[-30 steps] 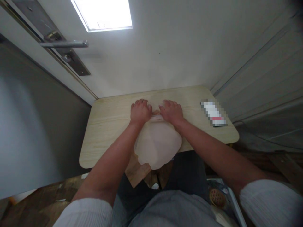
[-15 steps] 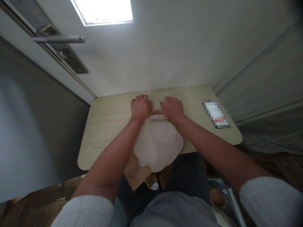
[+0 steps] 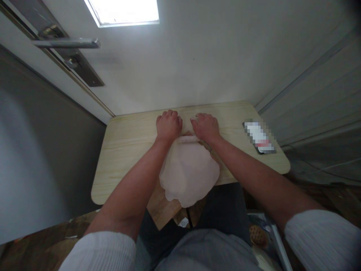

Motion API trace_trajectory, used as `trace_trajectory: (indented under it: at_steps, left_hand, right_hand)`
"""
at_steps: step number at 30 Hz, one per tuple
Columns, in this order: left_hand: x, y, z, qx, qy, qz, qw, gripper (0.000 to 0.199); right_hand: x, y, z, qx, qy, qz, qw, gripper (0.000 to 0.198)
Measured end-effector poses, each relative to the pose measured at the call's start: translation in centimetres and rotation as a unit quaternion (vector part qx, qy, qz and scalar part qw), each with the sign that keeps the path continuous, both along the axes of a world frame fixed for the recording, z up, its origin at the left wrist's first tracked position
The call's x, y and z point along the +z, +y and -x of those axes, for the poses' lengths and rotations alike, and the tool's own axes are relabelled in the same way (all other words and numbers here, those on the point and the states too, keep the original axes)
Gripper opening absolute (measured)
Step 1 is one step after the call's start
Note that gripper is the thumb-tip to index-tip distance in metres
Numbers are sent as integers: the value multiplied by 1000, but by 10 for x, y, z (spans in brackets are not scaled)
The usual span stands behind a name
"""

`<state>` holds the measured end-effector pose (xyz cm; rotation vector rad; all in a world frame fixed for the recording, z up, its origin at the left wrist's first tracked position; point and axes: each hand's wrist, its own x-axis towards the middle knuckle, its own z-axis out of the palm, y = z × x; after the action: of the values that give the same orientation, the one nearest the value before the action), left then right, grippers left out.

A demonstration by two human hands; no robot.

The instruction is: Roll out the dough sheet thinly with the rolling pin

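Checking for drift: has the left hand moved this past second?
Yes: the left hand has moved forward, closer to the far edge of the table.

Light is dim and grey; a window pane (image 3: pixel 124 11) glares blown-out white at the top; a soft shadow lies beside the door handle (image 3: pixel 70 43); the upper-right corner is dark and blurred; pixel blocks mask a flat object (image 3: pixel 258 136).

Left hand (image 3: pixel 169 126): back upward, fingers (image 3: pixel 169 113) bent
Right hand (image 3: pixel 206 126): back upward, thumb (image 3: pixel 193 122) pointing leftward
Left arm (image 3: pixel 132 180): stretched forward, slanting inward
Right arm (image 3: pixel 254 169): likewise
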<state>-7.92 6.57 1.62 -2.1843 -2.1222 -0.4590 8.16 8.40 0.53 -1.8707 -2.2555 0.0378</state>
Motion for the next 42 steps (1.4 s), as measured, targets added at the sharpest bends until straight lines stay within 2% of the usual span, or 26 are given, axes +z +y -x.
trace_trajectory:
  at_steps: [9, 18, 30, 42]
  left_hand:
    - [-2, -4, 1, -2, 0, 1, 1000, 34]
    - [-7, -28, 0, -2, -1, 26, 1000, 38]
    - [-10, -84, -4, 5, 18, 73, 997, 47]
    - [-5, -144, -15, 5, 22, 27, 999, 49]
  right_hand:
    - [2, -5, -1, 5, 3, 12, 1000, 52]
    - [-2, -29, -5, -3, 4, 13, 1000, 54]
    - [-6, -94, -11, 1, 4, -15, 1000, 52]
    - [-10, -145, -20, 24, 11, -43, 999, 54]
